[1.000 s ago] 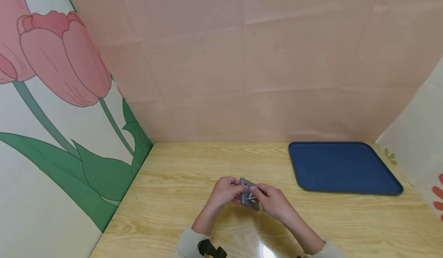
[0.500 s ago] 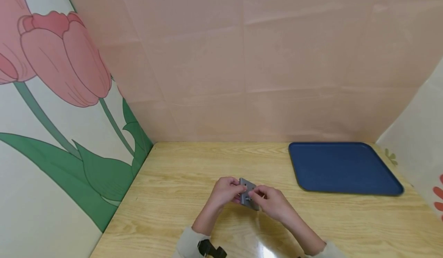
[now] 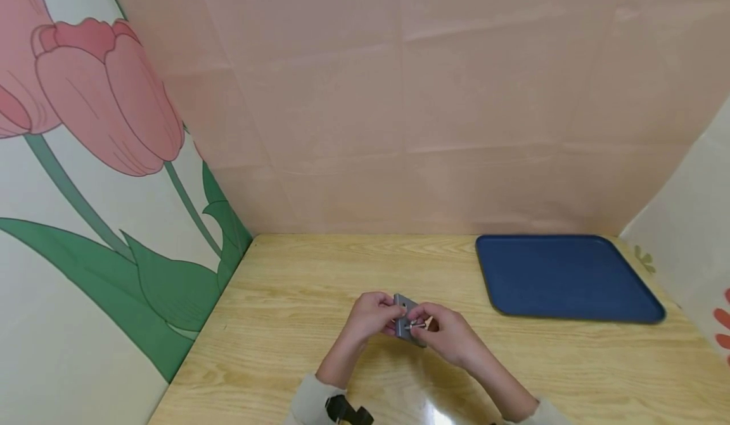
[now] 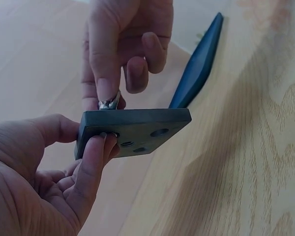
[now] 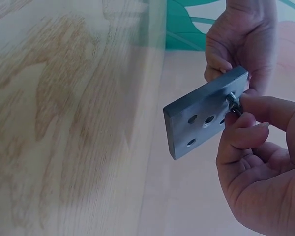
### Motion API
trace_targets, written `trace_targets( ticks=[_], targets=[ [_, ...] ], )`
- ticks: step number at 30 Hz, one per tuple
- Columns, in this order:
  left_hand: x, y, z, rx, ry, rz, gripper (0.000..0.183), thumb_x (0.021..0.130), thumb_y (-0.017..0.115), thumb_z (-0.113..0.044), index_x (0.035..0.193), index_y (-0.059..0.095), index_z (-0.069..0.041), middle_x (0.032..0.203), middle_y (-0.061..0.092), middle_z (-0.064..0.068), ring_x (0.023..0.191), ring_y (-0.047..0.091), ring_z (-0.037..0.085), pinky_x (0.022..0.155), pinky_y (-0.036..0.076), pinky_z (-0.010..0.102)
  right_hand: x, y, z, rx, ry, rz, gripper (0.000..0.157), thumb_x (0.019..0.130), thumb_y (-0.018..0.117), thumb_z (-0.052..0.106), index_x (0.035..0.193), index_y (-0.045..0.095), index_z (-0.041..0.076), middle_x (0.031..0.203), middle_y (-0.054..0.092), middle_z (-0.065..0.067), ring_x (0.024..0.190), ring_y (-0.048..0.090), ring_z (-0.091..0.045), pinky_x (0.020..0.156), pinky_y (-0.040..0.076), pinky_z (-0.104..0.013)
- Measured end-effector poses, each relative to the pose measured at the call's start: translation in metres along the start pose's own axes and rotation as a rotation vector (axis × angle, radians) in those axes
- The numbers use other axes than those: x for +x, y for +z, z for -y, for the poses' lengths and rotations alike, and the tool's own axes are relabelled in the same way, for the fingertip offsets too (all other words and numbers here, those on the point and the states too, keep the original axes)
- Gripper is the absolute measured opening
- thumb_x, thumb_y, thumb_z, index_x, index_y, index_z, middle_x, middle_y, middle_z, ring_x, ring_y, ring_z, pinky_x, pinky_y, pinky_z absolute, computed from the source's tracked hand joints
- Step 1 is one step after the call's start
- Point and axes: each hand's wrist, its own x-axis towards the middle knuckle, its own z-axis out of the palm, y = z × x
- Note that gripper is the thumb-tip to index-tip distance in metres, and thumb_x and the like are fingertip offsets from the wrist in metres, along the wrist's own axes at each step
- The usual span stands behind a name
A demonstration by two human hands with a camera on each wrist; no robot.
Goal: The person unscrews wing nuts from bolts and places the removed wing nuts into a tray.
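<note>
My left hand (image 3: 371,314) grips a grey rectangular metal plate (image 5: 181,129) by one end, thumb on one face and fingers behind. Several round holes run through the plate. It is held tilted above the table. My right hand (image 3: 447,333) pinches a small silvery wing screw (image 5: 233,102) between thumb and fingertips. The screw's threaded shank stands at a hole near the end that my left hand holds. In the left wrist view the screw's wings (image 4: 109,102) show right at the plate's face, partly hidden by the right fingers.
A blue tray (image 3: 570,276) lies at the back right of the wood-grain table (image 3: 296,285). Behind the table hangs a pinkish-beige sheet (image 3: 399,127). A panel with painted tulips (image 3: 108,95) stands on the left, and a white panel (image 3: 690,222) on the right.
The right fingers have shifted about the wing screw, closing over it and then spreading to a fresh pinch. The plate and left hand have hardly moved.
</note>
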Motion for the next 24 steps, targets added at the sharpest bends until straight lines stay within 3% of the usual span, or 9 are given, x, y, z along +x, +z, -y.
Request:
trace_targets(
  ticks=[6,11,13,17,24],
  targets=[
    [0.0,0.0,-0.0001,-0.005,0.005,-0.003,0.015,0.084,0.075,-0.009,0.089,0.068,0.003,0.075,0.071,0.008,0.059,0.067,0.015,0.054,0.06,0.03,-0.0011,0.0002,0.0017,-0.006,-0.029,-0.015,0.018,0.089,0.074,0.008,0.104,0.068,0.014,0.097,0.064,-0.003,0.062,0.052,-0.011,0.049,0.044,-0.024],
    [0.0002,-0.0001,-0.0005,-0.01,0.009,0.0,0.015,0.084,0.075,-0.01,0.089,0.068,0.003,0.075,0.071,0.008,0.059,0.067,0.015,0.054,0.06,0.029,-0.0017,-0.0006,0.0022,0.001,-0.032,-0.001,0.011,0.092,0.074,0.015,0.102,0.069,0.016,0.098,0.065,-0.003,0.063,0.051,-0.012,0.05,0.044,-0.024],
    [-0.0002,-0.0002,-0.0009,-0.009,0.008,0.001,0.016,0.085,0.075,-0.01,0.089,0.068,0.003,0.075,0.071,0.008,0.06,0.067,0.015,0.054,0.06,0.03,-0.0013,-0.0007,0.0025,0.007,-0.016,-0.001,0.008,0.095,0.071,0.022,0.101,0.069,0.017,0.095,0.064,-0.001,0.064,0.051,-0.012,0.052,0.044,-0.024],
    [-0.0013,-0.0003,-0.0019,-0.005,0.003,0.0,0.017,0.084,0.076,-0.011,0.09,0.068,0.003,0.076,0.071,0.008,0.06,0.067,0.015,0.054,0.06,0.029,0.0001,0.0005,0.0032,0.003,0.045,-0.036,0.017,0.099,0.065,0.035,0.102,0.071,0.019,0.086,0.062,0.001,0.066,0.05,-0.013,0.054,0.044,-0.025],
    [-0.0022,0.0006,-0.0027,0.0,0.002,0.001,0.017,0.084,0.076,-0.012,0.089,0.068,0.002,0.075,0.07,0.008,0.059,0.066,0.014,0.054,0.06,0.03,-0.0002,0.0023,0.0045,-0.047,0.103,-0.096,0.018,0.1,0.064,0.033,0.099,0.072,0.017,0.08,0.062,0.003,0.071,0.051,-0.014,0.055,0.043,-0.028]
  ],
)
